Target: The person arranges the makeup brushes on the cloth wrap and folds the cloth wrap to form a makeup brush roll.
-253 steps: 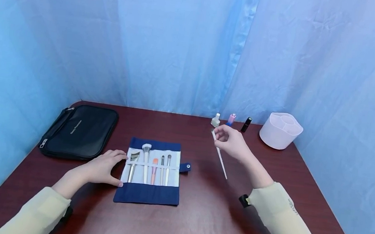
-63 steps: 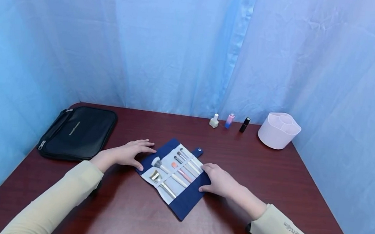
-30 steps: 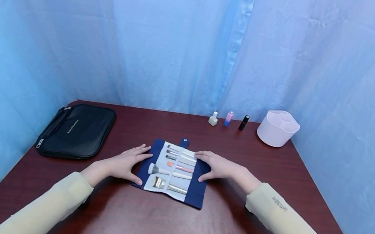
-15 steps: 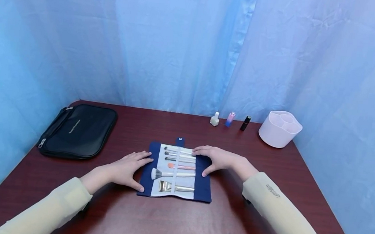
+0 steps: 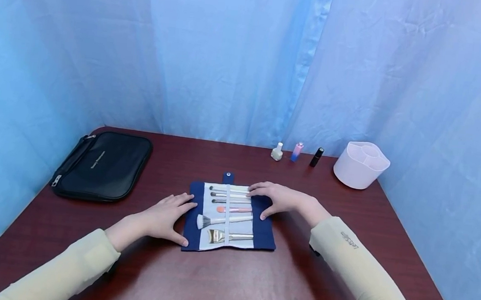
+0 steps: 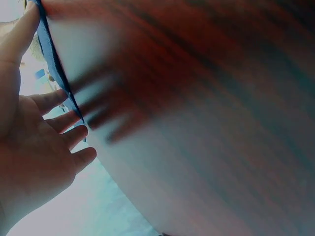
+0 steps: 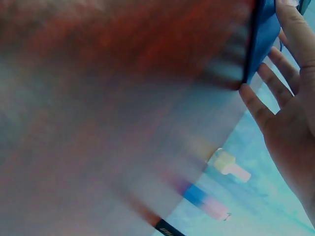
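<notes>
A navy and pale grey brush roll (image 5: 264, 234) lies unfolded on the table, its snap tab (image 5: 228, 177) pointing to the back. Several makeup brushes lie crosswise under its white elastic band, among them a fluffy white brush (image 5: 203, 221), a wide flat brush (image 5: 217, 235) and one with an orange head (image 5: 220, 209). My left hand (image 5: 159, 220) rests with spread fingers on the roll's left edge. On the opposite navy flap, the fingertips and thumb of my right hand (image 5: 281, 199) touch down, fingers spread. In both wrist views the fingertips meet the cloth edge.
At the left lies a black zip case (image 5: 103, 167). Along the back stand a white-capped bottle (image 5: 277, 152), a pink and blue bottle (image 5: 297, 152) and a black tube (image 5: 316, 157). A white divided organizer (image 5: 360, 166) sits at the back right. Blue curtains surround the table.
Earlier my right hand held a slim brush apart from the roll; now that hand is on the roll. The roll has turned about a quarter turn counterclockwise and straightened, both hands following it.
</notes>
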A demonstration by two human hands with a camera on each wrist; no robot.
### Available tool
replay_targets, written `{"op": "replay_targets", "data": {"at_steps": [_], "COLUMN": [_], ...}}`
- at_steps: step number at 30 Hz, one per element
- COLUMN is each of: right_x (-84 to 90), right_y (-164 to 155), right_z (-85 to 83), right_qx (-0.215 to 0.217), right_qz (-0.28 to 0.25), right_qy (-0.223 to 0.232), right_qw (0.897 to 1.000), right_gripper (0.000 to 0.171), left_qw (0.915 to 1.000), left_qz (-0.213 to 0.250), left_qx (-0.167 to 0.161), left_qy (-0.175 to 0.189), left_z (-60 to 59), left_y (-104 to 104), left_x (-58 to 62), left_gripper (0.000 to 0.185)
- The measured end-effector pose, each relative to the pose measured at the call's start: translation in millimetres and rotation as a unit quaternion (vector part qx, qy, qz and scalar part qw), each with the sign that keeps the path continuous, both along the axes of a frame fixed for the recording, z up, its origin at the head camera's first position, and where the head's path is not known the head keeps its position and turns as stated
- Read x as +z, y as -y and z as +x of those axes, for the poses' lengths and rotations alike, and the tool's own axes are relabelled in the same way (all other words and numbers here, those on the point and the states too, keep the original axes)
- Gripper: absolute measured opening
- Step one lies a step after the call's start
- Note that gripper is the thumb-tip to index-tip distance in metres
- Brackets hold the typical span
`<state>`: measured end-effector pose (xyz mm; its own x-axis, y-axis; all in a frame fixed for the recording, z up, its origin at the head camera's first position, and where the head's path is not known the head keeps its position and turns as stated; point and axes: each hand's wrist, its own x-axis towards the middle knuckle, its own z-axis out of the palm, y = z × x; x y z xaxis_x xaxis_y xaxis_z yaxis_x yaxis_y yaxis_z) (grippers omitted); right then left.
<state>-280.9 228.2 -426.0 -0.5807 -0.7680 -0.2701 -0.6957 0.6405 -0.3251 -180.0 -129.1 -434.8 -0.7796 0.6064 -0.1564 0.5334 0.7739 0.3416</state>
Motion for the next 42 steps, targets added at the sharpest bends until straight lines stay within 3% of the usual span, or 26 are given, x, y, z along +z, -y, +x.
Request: {"op": "replay_targets", "data": {"at_steps": [4, 9, 15, 21, 26, 32, 36, 42], "right_x": [-0.1, 9.4, 13.3, 7.6, 1.5, 1.9, 3.2, 2.6], "right_y": [-3, -7, -17, -16, -15, -15, -15, -13], "right_z": [10.4, 40.9, 77.7, 96.8, 100.9, 98.2, 89.7, 71.5], "right_qx": [-0.01, -0.002, -0.005, -0.006, 0.005, 0.012, 0.0, -0.035], "right_qz": [-0.033, -0.059, -0.052, -0.049, -0.061, -0.089, -0.117, -0.161], "right_qy": [-0.005, -0.02, -0.013, -0.026, -0.069, -0.078, -0.067, -0.062], "right_qw": [0.999, 0.998, 0.999, 0.998, 0.996, 0.993, 0.991, 0.984], "right_gripper": [0.067, 0.057, 0.047, 0.044, 0.039, 0.014, 0.001, 0.009], "left_qw": [1.0, 0.9992, 0.996, 0.9946, 0.9926, 0.989, 0.9871, 0.9853], "left_qz": [0.004, 0.029, 0.065, 0.07, 0.066, 0.089, 0.129, 0.168], "left_qx": [0.001, -0.012, -0.052, -0.065, -0.084, -0.095, -0.081, -0.029], "left_qy": [-0.002, -0.024, -0.032, -0.041, -0.057, -0.07, -0.048, -0.013], "left_z": [-0.6, 7.2, 20.3, 26.3, 25.0, 18.9, 11.2, -3.8], "left_y": [1, -1, -4, -2, -1, 2, 5, 5], "left_x": [-0.2, 4.4, 10.6, 9.7, 7.6, 9.2, 10.6, 10.4], "left_gripper": [0.099, 0.094, 0.06, 0.031, 0.022, 0.015, 0.012, 0.006]}}
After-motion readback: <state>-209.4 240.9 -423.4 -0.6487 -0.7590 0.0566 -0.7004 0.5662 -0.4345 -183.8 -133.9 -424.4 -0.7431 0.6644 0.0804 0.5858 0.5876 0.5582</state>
